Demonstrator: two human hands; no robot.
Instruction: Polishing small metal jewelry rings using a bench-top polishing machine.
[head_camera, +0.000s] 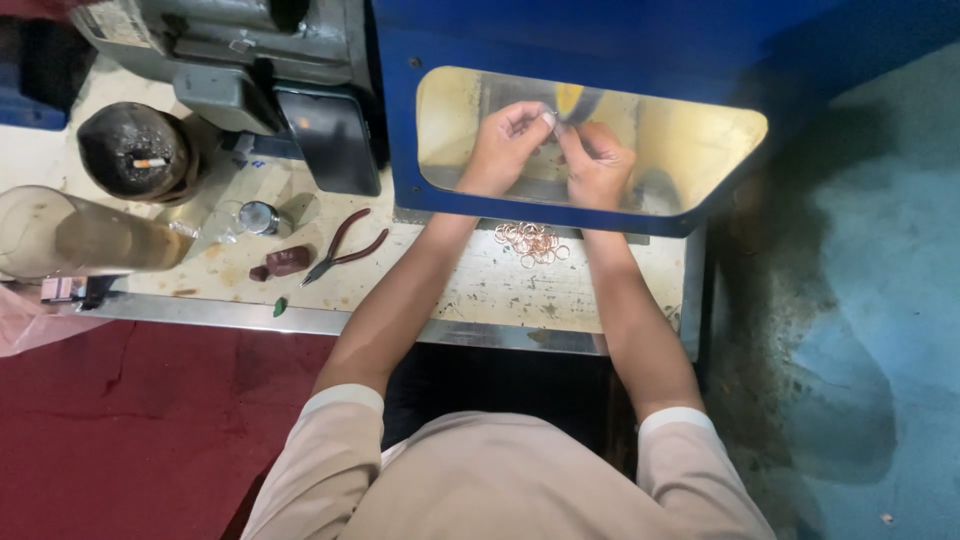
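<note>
A blue machine housing (640, 40) fills the upper middle, with a clear, yellow-lit window (690, 140) cut into its front. Both hands are seen through that window, meeting fingertip to fingertip just below a small yellow wheel (568, 97). The left hand (505, 145) and the right hand (597, 162) each have a grip pinched shut on something tiny between them; it is too small to tell what it is.

The pale, stained desk (480, 290) carries the rest. At its far left lies a big clear jar (85, 235) on its side, brownish and cloudy. Behind it stands a dark round tin (132, 150) with a cigarette stub (150, 162) on top. A grey machine (230, 50) sits at the back, a black tray (332, 140) leaning at its foot.

Red-handled pliers (340, 248) lie open on the desk, left of the forearms. A heap of thin copper-coloured rings (532, 243) lies between the two wrists, just below the window. A small dark red block (285, 262) rests beside the pliers, near a little round metal cap (258, 216).
</note>
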